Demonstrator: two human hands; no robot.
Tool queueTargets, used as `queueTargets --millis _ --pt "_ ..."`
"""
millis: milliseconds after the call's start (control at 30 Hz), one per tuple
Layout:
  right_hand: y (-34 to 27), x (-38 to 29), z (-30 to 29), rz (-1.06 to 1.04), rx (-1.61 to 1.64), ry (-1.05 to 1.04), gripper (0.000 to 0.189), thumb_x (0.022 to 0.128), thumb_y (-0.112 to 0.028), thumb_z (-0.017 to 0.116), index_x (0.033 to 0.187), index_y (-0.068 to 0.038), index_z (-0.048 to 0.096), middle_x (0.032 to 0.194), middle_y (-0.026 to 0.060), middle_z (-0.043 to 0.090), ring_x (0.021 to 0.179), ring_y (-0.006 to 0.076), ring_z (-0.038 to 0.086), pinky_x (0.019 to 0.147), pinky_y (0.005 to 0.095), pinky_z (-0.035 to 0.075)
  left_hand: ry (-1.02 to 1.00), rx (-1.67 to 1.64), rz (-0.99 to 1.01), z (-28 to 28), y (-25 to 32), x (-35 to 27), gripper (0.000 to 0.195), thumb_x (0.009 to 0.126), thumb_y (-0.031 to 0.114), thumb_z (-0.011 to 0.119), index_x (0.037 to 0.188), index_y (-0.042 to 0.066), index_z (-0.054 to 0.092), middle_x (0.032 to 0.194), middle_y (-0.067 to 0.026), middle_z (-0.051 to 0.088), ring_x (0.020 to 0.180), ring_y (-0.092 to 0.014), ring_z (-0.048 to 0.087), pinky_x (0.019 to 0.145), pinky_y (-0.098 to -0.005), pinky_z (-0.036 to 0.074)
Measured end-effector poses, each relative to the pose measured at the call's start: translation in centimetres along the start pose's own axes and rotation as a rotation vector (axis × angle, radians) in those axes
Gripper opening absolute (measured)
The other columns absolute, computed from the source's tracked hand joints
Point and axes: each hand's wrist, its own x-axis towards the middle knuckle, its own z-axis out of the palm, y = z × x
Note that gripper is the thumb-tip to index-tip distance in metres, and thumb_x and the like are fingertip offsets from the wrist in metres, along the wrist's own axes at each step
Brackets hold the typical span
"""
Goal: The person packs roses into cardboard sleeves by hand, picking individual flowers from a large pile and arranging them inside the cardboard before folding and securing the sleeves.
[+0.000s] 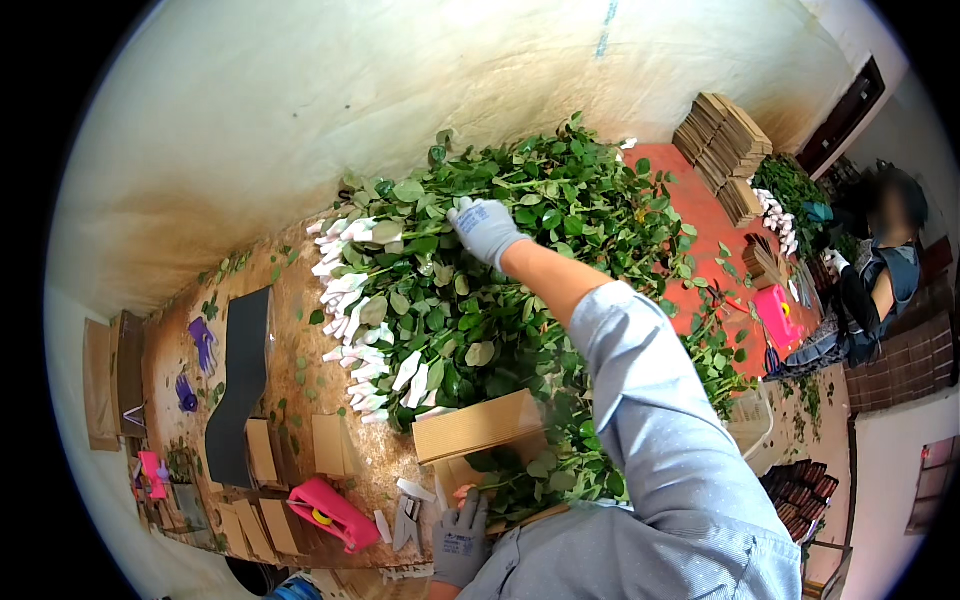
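Observation:
Across the table lies a large pile of leafy cut roses (465, 300), their flower heads in white sleeves (349, 292) towards the left. My right hand (484, 229), in a grey glove, reaches over the pile with its fingers curled around a green stem near the wall side. At the near table edge, my left hand (459, 540), also grey-gloved, rests beside a peach-coloured rose bloom (465, 493); its fingers are partly extended, and whether it grips anything is unclear. Folded corrugated cardboard (478, 427) stands over stems close to my body. A grey stapler-like tool (407, 523) lies left of that hand.
Left are a pink tape dispenser (337, 514), a black sheet (241, 382), cardboard pieces (330, 446) and purple gloves (202, 345). Stacked cardboard (724, 150) stands on the red tabletop (660, 161). Another person (889, 262) works at the right, near a second pink dispenser (776, 316).

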Motion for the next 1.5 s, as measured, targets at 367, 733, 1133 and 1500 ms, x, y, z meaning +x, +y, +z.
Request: queueTargets --millis 367,733,1133,1500 --pt "10.1 1.4 -21.1 0.063 -0.009 0.728 0.032 0.096 -0.009 0.061 0.125 -0.02 0.064 0.111 0.0107 0.066 0.096 0.0286 0.071 0.078 0.0405 0.06 0.095 0.007 0.034 -0.9 0.2 -0.2 0.056 0.081 0.017 0.065 0.136 0.008 0.063 0.148 -0.0092 0.055 0.093 -0.029 0.059 0.076 -0.0426 0.052" --pt "5.7 1.6 -6.2 0.075 0.106 0.135 0.037 0.096 -0.008 0.056 0.133 -0.011 0.056 0.124 0.0186 0.061 0.111 0.0342 0.068 0.092 0.0453 0.056 0.047 -0.019 0.023 -1.2 0.4 -0.1 0.06 0.081 0.02 0.068 0.139 0.009 0.061 0.15 -0.009 0.054 0.096 -0.03 0.059 0.081 -0.0431 0.052" --pt "4.3 -4.0 2.0 0.237 0.074 0.185 0.027 0.095 -0.012 0.055 0.122 -0.01 0.06 0.117 0.0136 0.063 0.11 0.0314 0.064 0.089 0.0432 0.051 -0.015 0.039 0.038 0.5 -0.3 -0.2 0.065 0.079 0.022 0.069 0.143 0.011 0.06 0.152 -0.0093 0.053 0.104 -0.03 0.06 0.092 -0.0449 0.05" --pt "8.7 -4.6 2.7 0.233 -0.158 -0.038 0.026 0.098 -0.019 0.055 0.122 -0.013 0.064 0.118 0.0118 0.066 0.111 0.0295 0.063 0.094 0.0461 0.044 -0.049 -0.018 -0.015 -1.4 0.5 0.1 0.058 0.079 0.021 0.07 0.136 0.009 0.064 0.15 -0.0107 0.055 0.107 -0.033 0.063 0.09 -0.0452 0.052"
